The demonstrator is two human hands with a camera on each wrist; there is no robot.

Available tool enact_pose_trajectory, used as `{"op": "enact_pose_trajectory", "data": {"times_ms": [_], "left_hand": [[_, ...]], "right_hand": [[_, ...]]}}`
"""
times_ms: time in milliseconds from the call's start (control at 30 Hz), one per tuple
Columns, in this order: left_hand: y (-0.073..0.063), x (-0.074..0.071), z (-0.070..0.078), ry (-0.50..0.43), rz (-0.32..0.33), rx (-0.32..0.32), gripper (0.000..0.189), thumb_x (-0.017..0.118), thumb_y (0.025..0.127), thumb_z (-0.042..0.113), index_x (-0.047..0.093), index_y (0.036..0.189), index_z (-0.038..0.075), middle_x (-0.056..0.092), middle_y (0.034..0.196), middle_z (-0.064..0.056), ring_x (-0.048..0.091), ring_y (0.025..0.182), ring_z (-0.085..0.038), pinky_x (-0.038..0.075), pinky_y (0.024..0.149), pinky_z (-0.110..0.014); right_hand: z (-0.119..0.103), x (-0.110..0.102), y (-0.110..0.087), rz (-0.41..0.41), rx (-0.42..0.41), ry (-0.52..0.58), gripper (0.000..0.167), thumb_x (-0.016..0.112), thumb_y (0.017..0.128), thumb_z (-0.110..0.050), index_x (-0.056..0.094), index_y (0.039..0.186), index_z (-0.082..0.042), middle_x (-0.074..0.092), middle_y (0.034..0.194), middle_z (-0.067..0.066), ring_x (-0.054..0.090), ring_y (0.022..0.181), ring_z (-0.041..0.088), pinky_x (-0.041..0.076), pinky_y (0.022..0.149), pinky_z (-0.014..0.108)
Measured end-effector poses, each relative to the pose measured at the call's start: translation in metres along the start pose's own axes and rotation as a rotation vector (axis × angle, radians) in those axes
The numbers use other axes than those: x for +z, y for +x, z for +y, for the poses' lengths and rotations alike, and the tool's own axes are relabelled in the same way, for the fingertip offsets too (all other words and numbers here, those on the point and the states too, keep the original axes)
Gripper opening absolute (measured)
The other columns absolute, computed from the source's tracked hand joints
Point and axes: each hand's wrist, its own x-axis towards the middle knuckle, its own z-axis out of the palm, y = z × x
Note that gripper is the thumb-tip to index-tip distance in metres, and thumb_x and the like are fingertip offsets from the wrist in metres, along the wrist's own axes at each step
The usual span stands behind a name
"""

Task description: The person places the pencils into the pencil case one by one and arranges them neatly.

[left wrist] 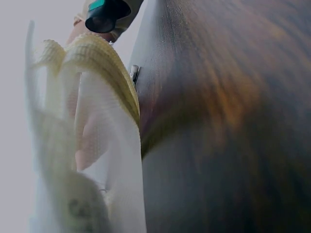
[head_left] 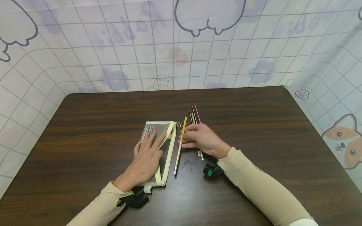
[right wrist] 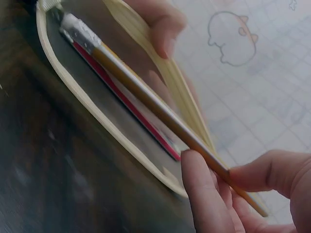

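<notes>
A mesh pencil pouch [head_left: 151, 181] with a pale yellow zipper edge lies on the table, its zipper side gaping. My left hand [head_left: 145, 158] rests on it with fingers spread and fairly straight, thumb at the opening's edge. Under those fingertips, several pencils [head_left: 151, 128] show through the mesh. Between thumb and fingers, my right hand [head_left: 202, 139] pinches a yellow pencil [head_left: 178, 157], eraser end toward me, just right of the pouch. In the right wrist view a red pencil [right wrist: 126, 104] appears within the pouch opening, behind the yellow one. Mesh fills much of the left wrist view.
Several more pencils [head_left: 197, 113] lie on the dark wooden table [head_left: 93, 131], partly beneath my right hand. Black wrist cameras [head_left: 212, 170] sit on both wrists. A patterned grid cloth [head_left: 135, 59] stands around the table's back and sides.
</notes>
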Motion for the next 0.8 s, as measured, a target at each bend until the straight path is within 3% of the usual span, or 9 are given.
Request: {"op": "enact_pose_trajectory", "data": {"times_ms": [267, 800], "left_hand": [[0.000, 0.000, 0.000, 0.014, -0.005, 0.000, 0.062, 0.034, 0.106, 0.023, 0.024, 0.166, 0.034, 0.010, 0.176, -0.012, 0.001, 0.164, -0.042, 0.005, 0.121, -0.073], [0.000, -0.001, 0.001, 0.026, -0.010, -0.003, 0.061, 0.034, 0.106, 0.024, 0.024, 0.165, 0.035, 0.010, 0.177, -0.011, 0.001, 0.164, -0.042, 0.006, 0.121, -0.072]], "right_hand": [[0.006, 0.013, -0.001, -0.010, 0.003, 0.018, 0.030, 0.055, 0.098, 0.002, 0.053, 0.126, 0.014, 0.069, 0.103, 0.015, 0.076, 0.090, 0.016, 0.063, 0.085, 0.032], [0.013, 0.035, -0.002, 0.011, 0.033, 0.068, 0.026, 0.056, 0.097, 0.005, 0.053, 0.122, 0.012, 0.070, 0.105, 0.017, 0.077, 0.092, 0.017, 0.062, 0.084, 0.029]]}}
